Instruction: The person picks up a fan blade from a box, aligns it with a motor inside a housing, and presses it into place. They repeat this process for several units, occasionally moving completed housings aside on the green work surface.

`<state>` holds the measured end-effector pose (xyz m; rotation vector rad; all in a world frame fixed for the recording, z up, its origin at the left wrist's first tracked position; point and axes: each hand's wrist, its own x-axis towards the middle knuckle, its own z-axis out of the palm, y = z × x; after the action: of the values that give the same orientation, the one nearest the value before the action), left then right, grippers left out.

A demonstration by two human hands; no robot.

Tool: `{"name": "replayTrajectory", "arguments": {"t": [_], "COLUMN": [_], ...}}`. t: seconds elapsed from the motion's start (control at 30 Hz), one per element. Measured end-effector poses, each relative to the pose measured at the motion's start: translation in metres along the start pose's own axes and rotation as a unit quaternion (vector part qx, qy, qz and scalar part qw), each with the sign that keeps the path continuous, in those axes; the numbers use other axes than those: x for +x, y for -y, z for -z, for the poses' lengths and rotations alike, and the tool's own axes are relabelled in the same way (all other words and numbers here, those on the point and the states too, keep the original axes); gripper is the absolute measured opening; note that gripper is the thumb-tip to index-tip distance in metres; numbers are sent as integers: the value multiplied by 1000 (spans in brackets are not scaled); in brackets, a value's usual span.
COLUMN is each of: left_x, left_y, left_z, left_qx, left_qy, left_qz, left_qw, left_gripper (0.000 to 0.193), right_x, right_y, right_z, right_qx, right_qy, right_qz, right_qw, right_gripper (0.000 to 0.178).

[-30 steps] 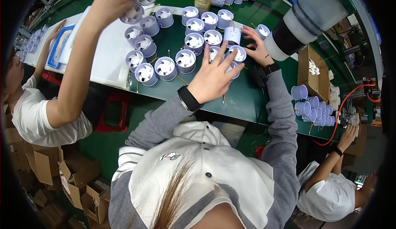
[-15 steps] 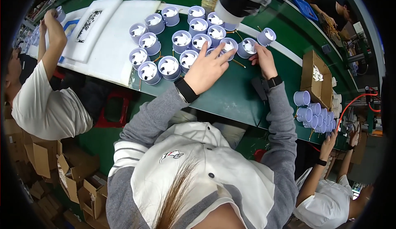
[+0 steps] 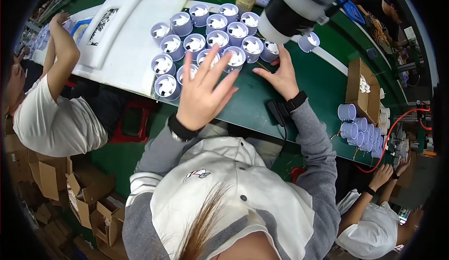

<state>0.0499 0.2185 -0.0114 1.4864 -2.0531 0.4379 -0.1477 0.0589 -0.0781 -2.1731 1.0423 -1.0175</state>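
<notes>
Several lavender cylindrical housings with white fan blades inside, such as one fan housing [image 3: 166, 86], stand upright in a tight cluster on the green tabletop [image 3: 248, 105]. Above the near side of that cluster, my left hand [image 3: 201, 98] is spread, fingers apart, and partly covers some housings. My right hand [image 3: 282, 76] is open at the right edge of the group, thumb out, fingertips beside the rightmost clustered housing [image 3: 270, 52]; whether they touch it I cannot tell. Apart from the rest, a single fan housing [image 3: 308, 42] stands farther right.
Overhead, a large black and white cylindrical device [image 3: 290, 14] hides part of the table. White foam [image 3: 140, 49] lies left. A black corded object [image 3: 277, 113] sits by my right wrist. Right are a cardboard box [image 3: 354, 84] and stacked lavender housings [image 3: 360, 133]. Co-workers sit on both sides.
My left hand has drawn left and toward me, fingers spreading. My right hand has shifted left and opened wider. The housing beside it now sits closer to the cluster.
</notes>
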Motion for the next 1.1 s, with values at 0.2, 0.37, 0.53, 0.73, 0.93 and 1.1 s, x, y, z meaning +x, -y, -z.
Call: {"name": "replayTrajectory", "arguments": {"t": [0.2,0.37,0.53,0.73,0.93,1.1], "left_x": [-51,-44,-46,-5,1,-5], "left_y": [9,-1,-6,-34,-19,-22], "left_z": [-1,-18,-26,-45,-46,-41], "left_qx": [33,94,9,-207,-263,-317], "left_qy": [-98,-32,-51,141,110,51], "left_qz": [248,207,76,-85,67,120], "left_qw": [963,973,996,964,956,940], "left_gripper": [55,54,43,30,31,30], "right_x": [6,8,-13,54,41,27], "right_y": [13,16,-52,-142,-84,-17], "right_z": [-21,-17,37,71,49,19], "right_qx": [-12,144,-13,-85,71,75], "right_qy": [2,19,-79,-198,-55,21], "right_qz": [-34,-17,-119,-59,-35,-74], "right_qw": [999,989,990,975,995,994], "right_gripper": [93,71,42,51,66,66]}}
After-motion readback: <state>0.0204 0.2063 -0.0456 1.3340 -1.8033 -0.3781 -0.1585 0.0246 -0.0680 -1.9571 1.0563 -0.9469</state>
